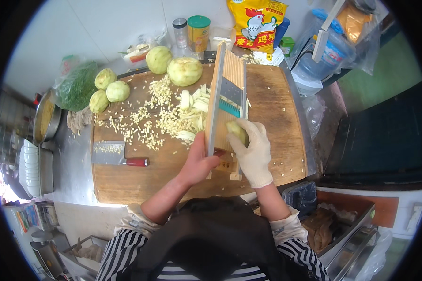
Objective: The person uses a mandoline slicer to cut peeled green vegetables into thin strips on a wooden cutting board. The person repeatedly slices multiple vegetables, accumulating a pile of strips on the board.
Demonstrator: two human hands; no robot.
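A wooden mandoline slicer (228, 105) with a metal plate and a green toothed strip stands tilted over the wooden cutting board (274, 105). My bare left hand (200, 163) grips its lower edge. In a knitted white glove, my right hand (253, 151) holds a piece of peeled pale green vegetable (237, 132) against the slicer's lower face. Pale slices (198, 102) lie beside and partly behind the slicer, and small diced bits (151, 119) spread to their left. A cleaver (119, 154) with a red handle rests at the board's left, bits stuck on its blade.
Peeled round vegetables (184, 72) sit along the board's back left. Behind them stand a green-lidded canister (198, 33) and a yellow seasoning bag (258, 26). Bagged greens (79, 87), a metal bowl (51, 119) and stacked white bowls (31, 168) are at left. A water jug (314, 70) stands back right.
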